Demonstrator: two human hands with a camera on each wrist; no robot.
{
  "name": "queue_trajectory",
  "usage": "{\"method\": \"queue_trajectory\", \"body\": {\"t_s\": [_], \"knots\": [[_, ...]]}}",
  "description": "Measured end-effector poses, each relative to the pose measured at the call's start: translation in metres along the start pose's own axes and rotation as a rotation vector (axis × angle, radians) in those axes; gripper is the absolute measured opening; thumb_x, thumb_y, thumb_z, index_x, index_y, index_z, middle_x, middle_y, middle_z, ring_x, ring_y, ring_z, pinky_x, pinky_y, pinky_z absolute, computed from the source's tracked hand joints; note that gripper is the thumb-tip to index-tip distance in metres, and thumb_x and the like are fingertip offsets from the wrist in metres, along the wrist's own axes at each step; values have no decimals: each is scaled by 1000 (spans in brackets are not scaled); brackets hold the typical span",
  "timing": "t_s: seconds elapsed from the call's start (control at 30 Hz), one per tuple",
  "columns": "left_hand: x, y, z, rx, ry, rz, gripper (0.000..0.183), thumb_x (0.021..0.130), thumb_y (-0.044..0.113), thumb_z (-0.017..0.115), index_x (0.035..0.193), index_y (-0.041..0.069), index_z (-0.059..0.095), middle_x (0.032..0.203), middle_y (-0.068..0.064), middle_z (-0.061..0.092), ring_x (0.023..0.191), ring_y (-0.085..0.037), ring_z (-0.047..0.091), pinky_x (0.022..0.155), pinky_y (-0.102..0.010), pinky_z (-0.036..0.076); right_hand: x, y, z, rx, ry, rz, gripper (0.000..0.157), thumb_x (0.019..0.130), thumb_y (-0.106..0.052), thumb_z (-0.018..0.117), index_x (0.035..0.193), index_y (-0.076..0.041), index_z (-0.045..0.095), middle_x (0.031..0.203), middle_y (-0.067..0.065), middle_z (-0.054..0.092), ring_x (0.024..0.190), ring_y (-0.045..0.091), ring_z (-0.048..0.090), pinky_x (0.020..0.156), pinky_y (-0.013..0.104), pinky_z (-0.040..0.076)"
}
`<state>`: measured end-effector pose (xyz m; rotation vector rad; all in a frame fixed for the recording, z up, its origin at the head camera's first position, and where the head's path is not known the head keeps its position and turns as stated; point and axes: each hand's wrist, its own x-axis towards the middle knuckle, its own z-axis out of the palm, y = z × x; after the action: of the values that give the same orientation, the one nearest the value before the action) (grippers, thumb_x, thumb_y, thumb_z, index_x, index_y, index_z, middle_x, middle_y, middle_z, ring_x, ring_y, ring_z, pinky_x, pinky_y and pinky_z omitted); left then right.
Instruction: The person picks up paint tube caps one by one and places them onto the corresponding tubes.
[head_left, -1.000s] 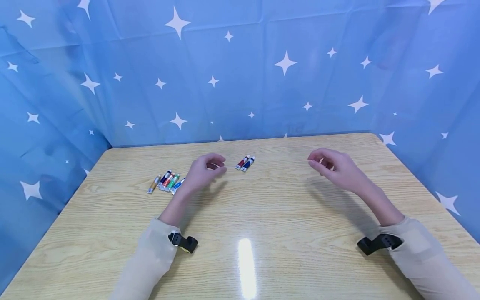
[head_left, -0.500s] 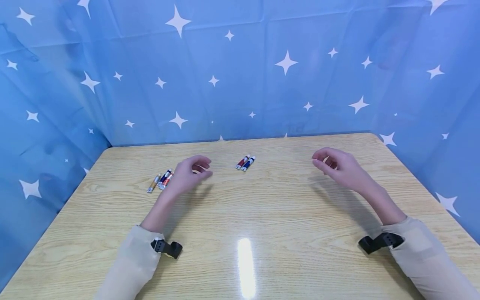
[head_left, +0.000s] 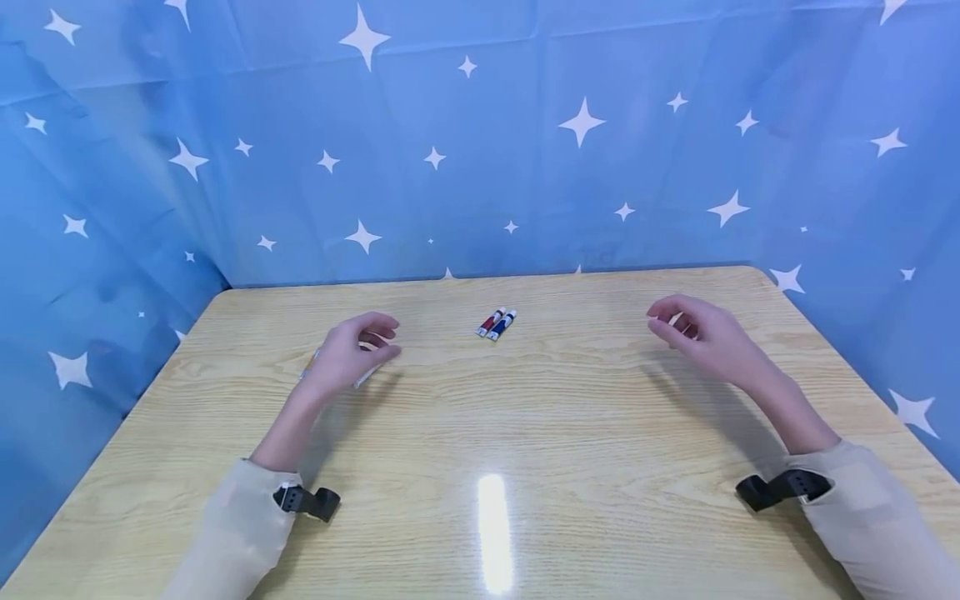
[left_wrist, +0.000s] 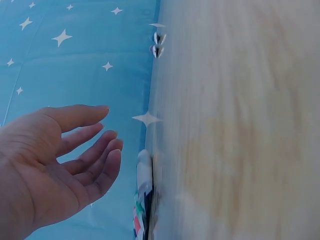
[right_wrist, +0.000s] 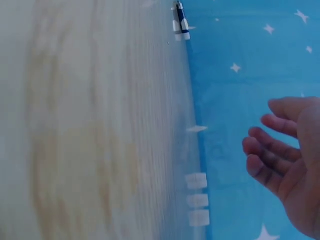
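Note:
My left hand (head_left: 348, 354) hovers over the left part of the table, fingers loosely bent, holding nothing. Beneath it lies a group of small paint tubes, mostly hidden by the hand in the head view; one pale tube end (head_left: 365, 377) and a sliver of a brownish tube (head_left: 309, 364) peek out. The left wrist view has the group's nearest white tube (left_wrist: 144, 172) beyond the relaxed fingers. Two more paint tubes, red (head_left: 491, 322) and blue (head_left: 502, 325), lie side by side at the back middle. My right hand (head_left: 697, 329), relaxed and without any object, hovers over the right side.
The wooden table (head_left: 570, 450) ends at the back against a blue curtain (head_left: 480, 167) with white stars. A bright light reflection (head_left: 494, 533) shows at the front middle. Each sleeve carries a black wrist camera, left (head_left: 307, 502) and right (head_left: 783, 489).
My left hand has moved left over the group of paint tubes, covering most of them. My right hand has drifted slightly right. The red and blue tubes still lie together on the table.

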<state>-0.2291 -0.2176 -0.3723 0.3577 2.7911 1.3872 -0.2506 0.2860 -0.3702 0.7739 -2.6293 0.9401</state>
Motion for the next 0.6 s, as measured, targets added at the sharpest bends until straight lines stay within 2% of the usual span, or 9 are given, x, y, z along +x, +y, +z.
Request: {"method": "queue_trajectory", "body": {"t_s": [0.23, 0.6], "knots": [[-6, -4, -7, 8, -8, -4, 39, 94, 7, 71, 130, -4, 60, 119, -24, 64, 102, -33, 65, 84, -37, 54, -2, 7, -7, -7, 5, 93, 15, 100, -17, 64, 112, -9, 67, 91, 9, 67, 68, 23, 60, 59, 22, 46], [-15, -8, -15, 51, -45, -17, 38, 94, 5, 69, 128, -8, 59, 115, -23, 65, 102, -33, 64, 79, -33, 54, -5, 19, -17, -21, 20, 104, 21, 101, -17, 63, 118, -4, 65, 95, 10, 66, 71, 21, 62, 60, 19, 46]]}}
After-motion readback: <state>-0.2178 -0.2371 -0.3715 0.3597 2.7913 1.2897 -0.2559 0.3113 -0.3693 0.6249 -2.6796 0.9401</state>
